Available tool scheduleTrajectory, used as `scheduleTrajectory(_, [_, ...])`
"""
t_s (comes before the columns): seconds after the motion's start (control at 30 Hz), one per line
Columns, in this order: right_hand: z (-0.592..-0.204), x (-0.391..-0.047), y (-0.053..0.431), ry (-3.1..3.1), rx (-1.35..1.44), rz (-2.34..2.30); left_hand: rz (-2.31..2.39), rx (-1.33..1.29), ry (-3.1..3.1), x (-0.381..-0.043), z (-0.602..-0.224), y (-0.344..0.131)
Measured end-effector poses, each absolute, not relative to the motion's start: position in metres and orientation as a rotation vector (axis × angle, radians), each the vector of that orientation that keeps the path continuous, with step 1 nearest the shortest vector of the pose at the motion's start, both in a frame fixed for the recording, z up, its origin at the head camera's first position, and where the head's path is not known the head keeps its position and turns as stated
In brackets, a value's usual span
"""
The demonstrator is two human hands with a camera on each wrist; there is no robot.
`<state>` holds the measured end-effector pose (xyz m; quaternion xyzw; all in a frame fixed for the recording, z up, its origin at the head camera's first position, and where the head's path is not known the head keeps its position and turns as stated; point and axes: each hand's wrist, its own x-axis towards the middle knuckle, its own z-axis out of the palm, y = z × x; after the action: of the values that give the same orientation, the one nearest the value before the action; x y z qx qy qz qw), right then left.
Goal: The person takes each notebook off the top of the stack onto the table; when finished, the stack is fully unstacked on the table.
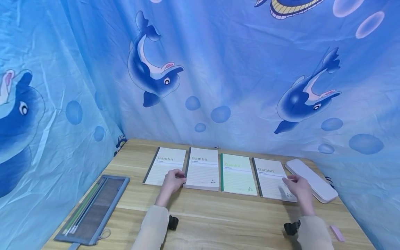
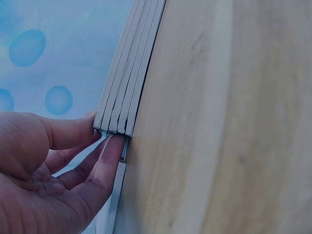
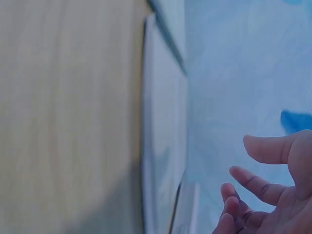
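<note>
In the head view four white-and-green "Gambit" notebook piles lie in a row. My left hand (image 1: 172, 180) is at the near left corner of the second, a thick stack of notebooks (image 1: 201, 170). In the left wrist view, thumb and fingers (image 2: 105, 165) close round the corner of that stack (image 2: 129, 73), whose several layers show. The first notebook (image 1: 165, 163) lies partly behind this hand. My right hand (image 1: 298, 187) hovers over the right edge of the fourth notebook (image 1: 272, 177), fingers loosely bent and holding nothing. Between them lies a green notebook (image 1: 237, 173).
A white pencil case (image 1: 312, 180) lies right of the row, and a pink eraser (image 1: 337, 233) near the right table edge. A mesh zip pouch (image 1: 103, 208) with pencils is at the left. Blue curtain with dolphins (image 1: 218, 69) hangs behind the wooden table (image 1: 225, 222).
</note>
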<state>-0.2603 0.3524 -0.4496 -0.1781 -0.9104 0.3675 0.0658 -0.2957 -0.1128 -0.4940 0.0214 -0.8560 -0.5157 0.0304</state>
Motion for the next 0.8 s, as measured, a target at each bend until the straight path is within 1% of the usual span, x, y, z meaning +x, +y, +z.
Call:
scheduleTrajectory(0.27, [-0.437, -0.279, 0.303, -2.725, -0.340, 1.125, -1.591, 0.069, -2.635, -0.296, -0.494, -0.113])
scheduleTrajectory(0.57, [-0.445, -0.300, 0.244, -2.722, -0.188, 1.373, -1.592, 0.079, -2.641, -0.296, -0.494, -0.113])
scheduleTrajectory(0.8, [-0.455, -0.314, 0.210, -2.721, -0.128, 1.462, -1.591, 0.065, -2.631, -0.296, -0.494, -0.114])
